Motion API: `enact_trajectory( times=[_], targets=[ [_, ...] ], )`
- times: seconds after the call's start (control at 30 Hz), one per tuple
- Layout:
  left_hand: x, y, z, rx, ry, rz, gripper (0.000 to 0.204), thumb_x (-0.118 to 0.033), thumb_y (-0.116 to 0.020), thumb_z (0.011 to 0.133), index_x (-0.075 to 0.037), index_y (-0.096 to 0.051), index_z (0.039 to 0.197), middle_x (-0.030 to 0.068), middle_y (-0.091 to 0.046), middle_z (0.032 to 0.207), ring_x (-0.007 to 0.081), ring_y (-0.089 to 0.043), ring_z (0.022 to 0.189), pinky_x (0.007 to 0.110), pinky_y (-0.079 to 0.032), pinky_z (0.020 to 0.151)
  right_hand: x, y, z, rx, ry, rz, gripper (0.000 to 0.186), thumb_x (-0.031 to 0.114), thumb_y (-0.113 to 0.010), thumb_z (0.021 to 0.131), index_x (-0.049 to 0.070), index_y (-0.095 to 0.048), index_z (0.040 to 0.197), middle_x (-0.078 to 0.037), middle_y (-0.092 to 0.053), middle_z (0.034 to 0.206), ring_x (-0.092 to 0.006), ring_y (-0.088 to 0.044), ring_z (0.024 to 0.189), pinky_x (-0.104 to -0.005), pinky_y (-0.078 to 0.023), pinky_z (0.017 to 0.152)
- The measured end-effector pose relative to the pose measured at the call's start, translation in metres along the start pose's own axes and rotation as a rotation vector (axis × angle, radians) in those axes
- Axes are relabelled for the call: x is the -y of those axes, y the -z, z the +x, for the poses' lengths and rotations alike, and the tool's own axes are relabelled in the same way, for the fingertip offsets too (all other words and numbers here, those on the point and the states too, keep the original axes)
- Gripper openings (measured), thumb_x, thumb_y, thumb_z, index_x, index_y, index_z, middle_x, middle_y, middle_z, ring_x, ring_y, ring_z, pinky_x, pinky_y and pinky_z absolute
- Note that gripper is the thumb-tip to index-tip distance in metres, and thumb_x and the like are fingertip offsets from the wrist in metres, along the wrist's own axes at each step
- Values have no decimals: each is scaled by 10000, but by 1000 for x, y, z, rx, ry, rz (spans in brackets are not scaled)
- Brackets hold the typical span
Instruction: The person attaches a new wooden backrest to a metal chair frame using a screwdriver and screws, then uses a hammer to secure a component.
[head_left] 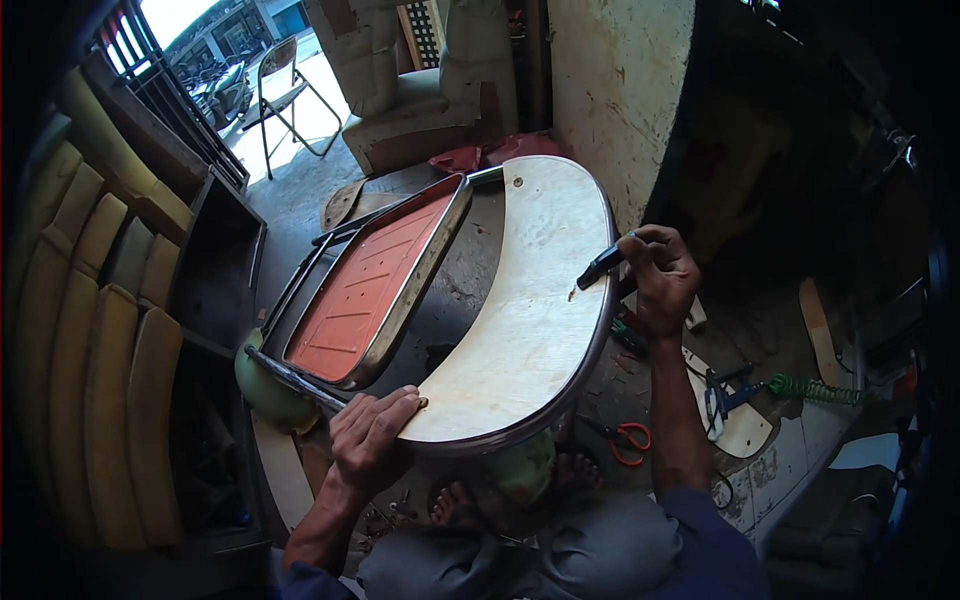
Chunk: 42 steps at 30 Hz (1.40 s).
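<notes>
A curved, pale plywood panel (535, 285) with a dark rim lies across a folding chair's metal frame in front of me. My left hand (372, 432) is closed on its near left end, fingers bent over the edge beside the frame tube (295, 378). In my right hand (660, 280) is a black marker-shaped tool (601, 267), pinched in the fingers, its narrow end just above the panel near a small dark spot (571, 296). Another hole (518, 182) shows at the panel's far end. Left of the panel is the chair's orange-red ribbed metal seat (370, 283).
Red-handled scissors or pliers (632, 444) lie on the floor to the right. Beyond them are a blue air tool (730, 400) with a green coiled hose (815, 390). Yellowish cushions (105, 360) stand at the left. Another folding chair (283, 95) stands at the far left.
</notes>
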<state>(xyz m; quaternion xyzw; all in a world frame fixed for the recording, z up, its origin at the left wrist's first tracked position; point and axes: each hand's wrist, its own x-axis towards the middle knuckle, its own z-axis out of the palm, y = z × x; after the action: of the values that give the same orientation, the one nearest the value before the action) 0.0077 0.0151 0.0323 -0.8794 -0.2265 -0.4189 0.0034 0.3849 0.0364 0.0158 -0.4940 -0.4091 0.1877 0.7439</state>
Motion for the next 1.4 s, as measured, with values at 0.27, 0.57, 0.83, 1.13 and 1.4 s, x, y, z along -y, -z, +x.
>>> enact_trajectory(
  times=[0.27, 0.57, 0.83, 1.13, 1.4],
  targets=[
    [-8, 22, 49, -15, 84, -11, 204, -62, -759, 827, -1, -709, 1014, 139, -775, 924, 241, -760, 771, 322, -586, 700, 15, -19, 30, -107, -101, 152, 363, 335, -875, 861, 33, -675, 846, 1, -671, 707, -31, -581, 599, -197, -438, 554],
    [-2, 114, 174, -486, 411, 11, 292, -131, -816, 883, 16, -702, 1108, 11, -673, 819, 81, -568, 648, 244, -427, 597, 240, -121, 197, 115, 571, -492, 406, 495, -811, 861, 94, -790, 919, -55, -713, 689, -170, -636, 553, -338, -540, 594],
    [26, 203, 228, -741, 458, -490, 289, -201, -909, 778, -69, -665, 860, -16, -544, 607, 74, -463, 485, 244, -377, 524, 412, -301, 241, 412, 1019, -796, 185, 229, -697, 963, 81, -748, 865, -27, -683, 691, -115, -582, 535, -305, -453, 462],
    [85, 255, 205, -623, 454, -488, 232, -130, -806, 872, -43, -643, 1012, -13, -590, 707, 51, -503, 529, 236, -406, 488, 417, -376, 211, 349, 1116, -1041, 170, 239, -670, 875, 108, -778, 860, -99, -760, 801, -221, -722, 700, -394, -555, 620],
    [130, 257, 160, -580, 525, -344, 184, -109, -778, 882, -53, -656, 1008, -32, -592, 742, 41, -489, 599, 233, -395, 549, 361, -409, 229, 490, 1048, -964, 232, 125, -624, 857, 71, -792, 1008, -156, -767, 891, -275, -732, 761, -415, -580, 717]
  ],
)
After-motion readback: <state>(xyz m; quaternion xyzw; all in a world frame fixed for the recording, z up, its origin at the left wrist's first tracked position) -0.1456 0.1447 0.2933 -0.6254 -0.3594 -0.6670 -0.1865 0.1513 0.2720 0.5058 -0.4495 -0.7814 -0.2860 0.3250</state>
